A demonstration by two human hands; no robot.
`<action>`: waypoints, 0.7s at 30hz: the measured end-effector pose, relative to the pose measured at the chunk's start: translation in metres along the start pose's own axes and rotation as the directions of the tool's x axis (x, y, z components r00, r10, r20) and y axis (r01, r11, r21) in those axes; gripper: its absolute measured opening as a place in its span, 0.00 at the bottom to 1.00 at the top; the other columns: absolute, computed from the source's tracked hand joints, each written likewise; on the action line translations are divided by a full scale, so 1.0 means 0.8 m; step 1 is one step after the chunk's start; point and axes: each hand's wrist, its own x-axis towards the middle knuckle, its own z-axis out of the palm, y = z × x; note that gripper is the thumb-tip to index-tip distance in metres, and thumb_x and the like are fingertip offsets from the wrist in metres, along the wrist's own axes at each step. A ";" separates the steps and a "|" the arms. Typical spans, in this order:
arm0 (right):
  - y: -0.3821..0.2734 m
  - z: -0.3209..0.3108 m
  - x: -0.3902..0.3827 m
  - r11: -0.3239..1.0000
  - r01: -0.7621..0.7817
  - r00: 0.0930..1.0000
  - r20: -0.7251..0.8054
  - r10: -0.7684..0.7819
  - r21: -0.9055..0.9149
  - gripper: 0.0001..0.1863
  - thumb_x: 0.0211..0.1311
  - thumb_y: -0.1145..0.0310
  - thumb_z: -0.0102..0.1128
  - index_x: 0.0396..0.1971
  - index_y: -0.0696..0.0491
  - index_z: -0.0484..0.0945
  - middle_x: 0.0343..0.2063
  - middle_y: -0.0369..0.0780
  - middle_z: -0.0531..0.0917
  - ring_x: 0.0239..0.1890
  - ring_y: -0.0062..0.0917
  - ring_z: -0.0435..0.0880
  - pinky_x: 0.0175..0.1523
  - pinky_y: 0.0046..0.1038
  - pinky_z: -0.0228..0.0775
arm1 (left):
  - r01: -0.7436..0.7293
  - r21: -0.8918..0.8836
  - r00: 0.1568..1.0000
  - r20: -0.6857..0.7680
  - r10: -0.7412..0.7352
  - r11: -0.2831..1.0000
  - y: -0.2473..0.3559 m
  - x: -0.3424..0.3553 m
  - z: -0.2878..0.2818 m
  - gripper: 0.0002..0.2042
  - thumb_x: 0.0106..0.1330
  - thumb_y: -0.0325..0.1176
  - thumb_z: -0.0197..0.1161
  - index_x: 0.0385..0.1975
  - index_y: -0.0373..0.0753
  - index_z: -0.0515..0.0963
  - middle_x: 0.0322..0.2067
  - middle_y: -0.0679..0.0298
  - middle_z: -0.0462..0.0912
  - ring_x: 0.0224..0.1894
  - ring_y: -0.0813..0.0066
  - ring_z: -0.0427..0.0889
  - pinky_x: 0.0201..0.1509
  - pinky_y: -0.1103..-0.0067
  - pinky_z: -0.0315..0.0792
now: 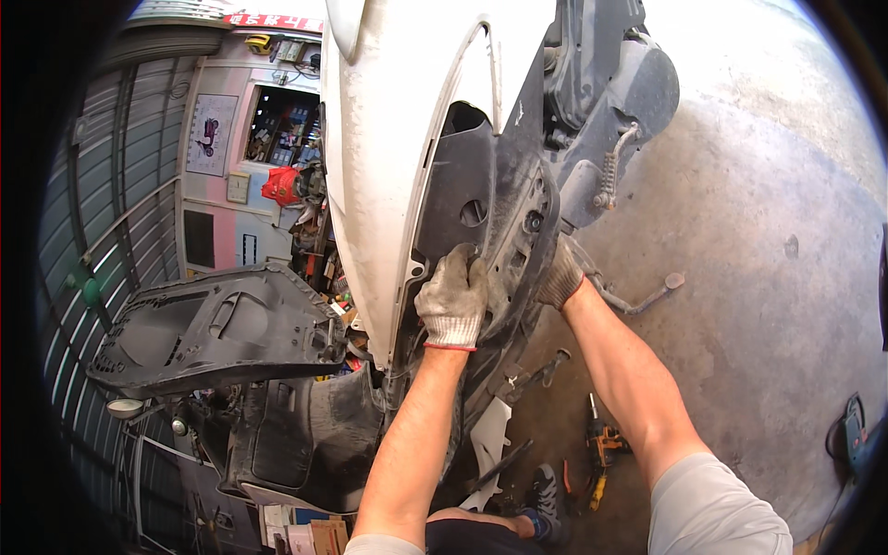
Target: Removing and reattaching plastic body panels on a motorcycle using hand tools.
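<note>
A scooter stands in front of me, with a white body panel (pixel 379 157) and a dusty black plastic side panel (pixel 462 199) beside it. My left hand (pixel 452 294), in a grey-white knitted glove, is closed against the lower part of the black panel. Its fingers are curled, and whatever is in them is too hidden to make out. My right hand (pixel 561 275), also gloved, reaches behind the outer edge of a long black footboard trim (pixel 532 222). That edge hides its fingers. The trim lies between my two hands.
The opened black seat (pixel 217 324) juts out at the left. A kickstand-like metal lever (pixel 638 301) sticks out at the right. On the concrete floor (pixel 758 277) lie a yellow-black power drill (pixel 606 444) and a white panel piece (pixel 488 444). A blue tool (pixel 851 435) rests at far right.
</note>
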 end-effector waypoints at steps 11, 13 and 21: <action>0.001 -0.004 0.002 0.930 0.180 0.984 0.057 -0.170 -0.320 0.13 0.73 0.64 0.43 0.51 0.48 0.72 0.40 0.34 0.81 0.42 0.25 0.81 0.46 0.33 0.78 | 0.079 0.028 0.992 0.097 -0.081 0.997 0.010 0.012 0.007 0.10 0.60 0.40 0.63 0.35 0.42 0.81 0.29 0.57 0.85 0.32 0.55 0.85 0.37 0.67 0.77; -0.007 0.001 -0.003 0.919 -0.165 0.986 0.028 0.166 0.358 0.14 0.74 0.62 0.40 0.51 0.49 0.72 0.42 0.34 0.81 0.43 0.25 0.81 0.49 0.33 0.77 | 0.136 0.074 0.984 0.109 -0.144 0.988 0.014 0.011 0.001 0.11 0.61 0.41 0.63 0.38 0.42 0.80 0.30 0.57 0.85 0.33 0.56 0.85 0.37 0.67 0.77; -0.038 -0.013 -0.022 0.816 -0.282 0.955 0.063 0.291 0.504 0.18 0.72 0.50 0.38 0.45 0.46 0.73 0.37 0.37 0.79 0.40 0.31 0.80 0.44 0.40 0.75 | 0.050 -0.138 0.998 0.032 -0.046 0.989 0.002 -0.004 0.041 0.15 0.64 0.44 0.61 0.43 0.40 0.80 0.36 0.53 0.85 0.38 0.57 0.84 0.43 0.68 0.77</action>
